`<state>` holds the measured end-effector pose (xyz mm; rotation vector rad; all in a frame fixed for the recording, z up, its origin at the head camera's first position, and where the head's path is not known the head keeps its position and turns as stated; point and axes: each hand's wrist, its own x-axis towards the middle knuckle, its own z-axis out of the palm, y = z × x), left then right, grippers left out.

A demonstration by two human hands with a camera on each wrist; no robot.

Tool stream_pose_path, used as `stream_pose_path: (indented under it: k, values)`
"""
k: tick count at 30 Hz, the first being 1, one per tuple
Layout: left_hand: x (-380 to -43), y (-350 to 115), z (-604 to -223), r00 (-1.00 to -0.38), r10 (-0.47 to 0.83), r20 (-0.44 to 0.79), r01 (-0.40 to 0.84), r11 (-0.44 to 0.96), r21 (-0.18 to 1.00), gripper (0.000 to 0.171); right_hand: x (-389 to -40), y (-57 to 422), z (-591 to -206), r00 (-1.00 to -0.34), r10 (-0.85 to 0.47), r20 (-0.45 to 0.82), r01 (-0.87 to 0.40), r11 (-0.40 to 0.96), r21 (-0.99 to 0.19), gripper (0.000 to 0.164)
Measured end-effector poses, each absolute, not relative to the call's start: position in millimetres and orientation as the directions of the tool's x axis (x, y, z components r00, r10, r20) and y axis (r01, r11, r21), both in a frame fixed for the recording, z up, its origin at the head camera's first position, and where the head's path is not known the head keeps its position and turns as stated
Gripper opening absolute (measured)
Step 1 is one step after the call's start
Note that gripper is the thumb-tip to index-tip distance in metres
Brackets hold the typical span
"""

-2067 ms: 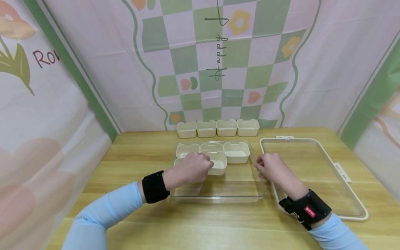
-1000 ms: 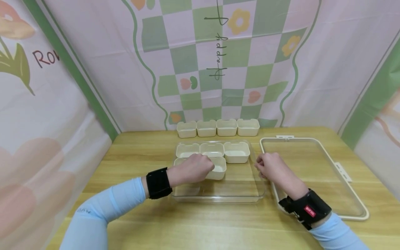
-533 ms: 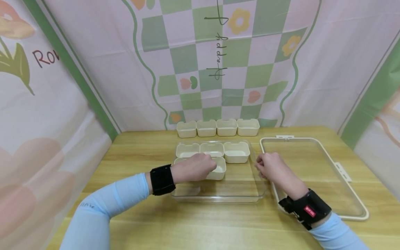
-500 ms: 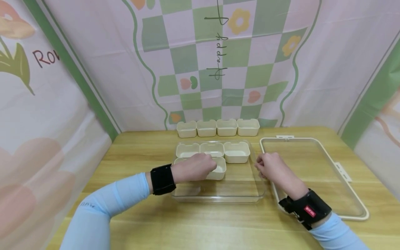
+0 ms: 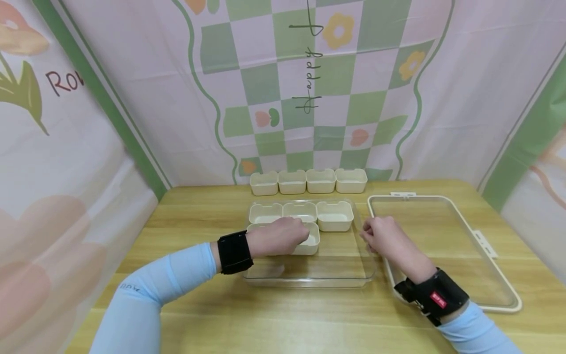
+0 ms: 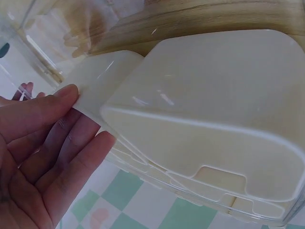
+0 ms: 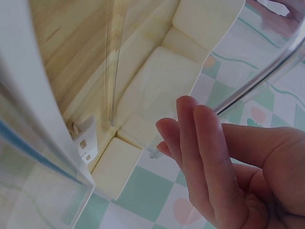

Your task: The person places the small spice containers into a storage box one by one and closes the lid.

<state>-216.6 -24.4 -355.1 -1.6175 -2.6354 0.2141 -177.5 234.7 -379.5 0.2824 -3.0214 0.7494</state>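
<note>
My left hand (image 5: pixel 277 236) reaches into a shallow clear box (image 5: pixel 305 282) and pinches the upper edge of a small cream bin (image 5: pixel 312 244). In the left wrist view the thumb presses the outer wall of that bin (image 6: pixel 102 76), fingers on the other side of its rim. The bin stands in the second row, beside another bin (image 6: pixel 214 81) that my hand partly hides in the head view. Behind them sit three more cream bins, the rightmost bin (image 5: pixel 334 217) fully visible. My right hand (image 5: pixel 382 235) holds the right rim (image 7: pixel 257 81) of the box between bent fingers and thumb.
Several matching cream bins (image 5: pixel 321 181) stand in a row behind the box, by the printed cloth backdrop (image 5: pixel 292 73). A clear lid (image 5: pixel 442 246) with a cream frame and clips lies on the wooden table (image 5: pixel 283 319), right of the box.
The pinched bin has come down and toward me, from overlapping the back row to standing in the second row. My left hand has since shifted slightly right. My right hand stays put.
</note>
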Motion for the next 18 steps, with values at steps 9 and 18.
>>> stream_pose_path:
  k: [9,18]
  values:
    - [-219.3,-21.4,-355.3,-0.473,0.878,-0.064,0.875,0.461,-0.145,0.027,-177.2,234.9,-378.7,-0.984,-0.168,0.058,-0.175,0.862,-0.477,0.011]
    - [-217.4,-22.1,-355.7,-0.485,0.871,-0.077,0.871,0.474,-0.13,0.028,-177.8,235.5,-379.6,-0.984,-0.172,0.054,-0.177,0.865,-0.47,0.011]
